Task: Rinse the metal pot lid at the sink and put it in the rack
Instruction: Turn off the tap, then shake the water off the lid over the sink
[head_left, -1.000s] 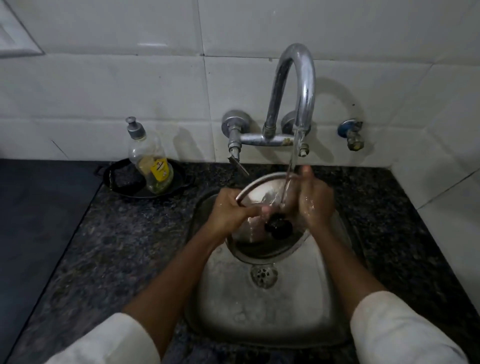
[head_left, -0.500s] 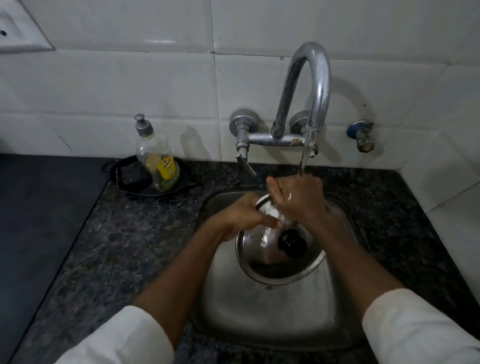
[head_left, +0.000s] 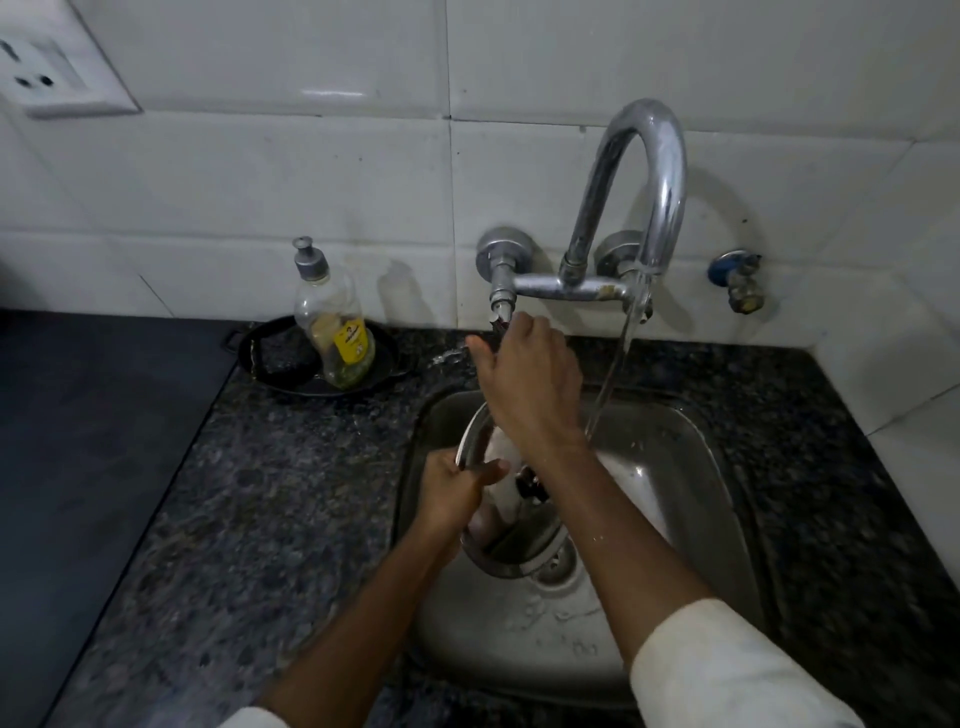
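The round metal pot lid (head_left: 511, 545) with a black knob is tilted on edge over the steel sink (head_left: 670, 467). My left hand (head_left: 449, 493) grips its left rim. My right hand (head_left: 524, 374) has reached up and back to the left tap handle (head_left: 501, 312) and closes around it; my forearm crosses in front of the lid and hides part of it. Water still runs from the curved faucet (head_left: 654, 171) into the right side of the sink, beside the lid. No rack is in view.
A dish soap bottle (head_left: 335, 327) stands in a small black pan (head_left: 291, 364) on the dark granite counter (head_left: 260, 519), left of the sink. A blue-handled valve (head_left: 737, 278) sticks out of the tiled wall at right. A wall socket (head_left: 57, 73) is at top left.
My right hand left the lid and rose to the left tap handle. My left hand lowered the lid and moved it left, out of the water stream.
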